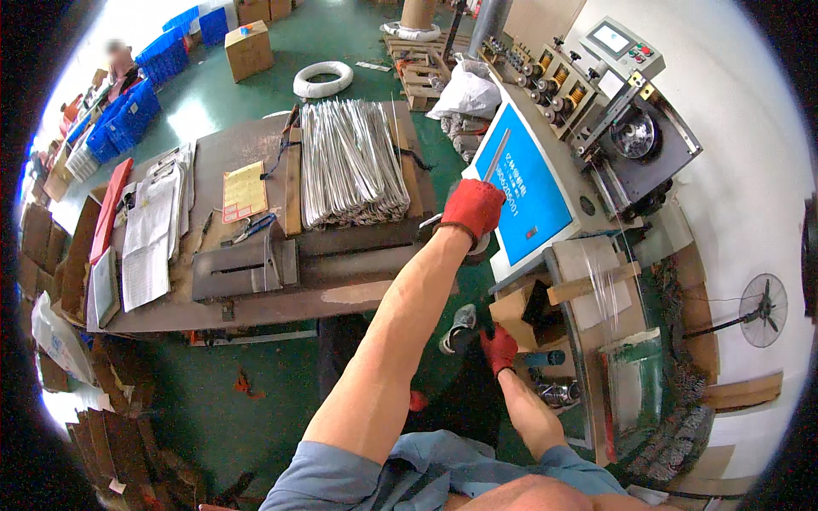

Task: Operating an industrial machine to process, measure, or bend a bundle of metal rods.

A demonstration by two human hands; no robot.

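Observation:
My left hand [471, 209], in a red glove, is stretched forward past the right end of the workbench. Its fingers are closed round a thin, straight grey metal piece [497, 155] that sticks up from the fist in front of the machine's blue panel [532, 183]. To the left of this hand lies a big bundle of bent silvery wires [351, 162] on the bench. My right hand [499, 348], also red-gloved, hangs low beside the machine's lower shelf. Its fingers look curled, but what they hold, if anything, is hidden.
The workbench [349, 294] carries papers [153, 234], a yellow card [244, 192], pliers [254, 228] and a dark metal bracket [239, 268]. Right stands a machine with rollers and a control box [620, 47]; a fan [763, 309] is beyond. A white coil [323, 79] lies behind.

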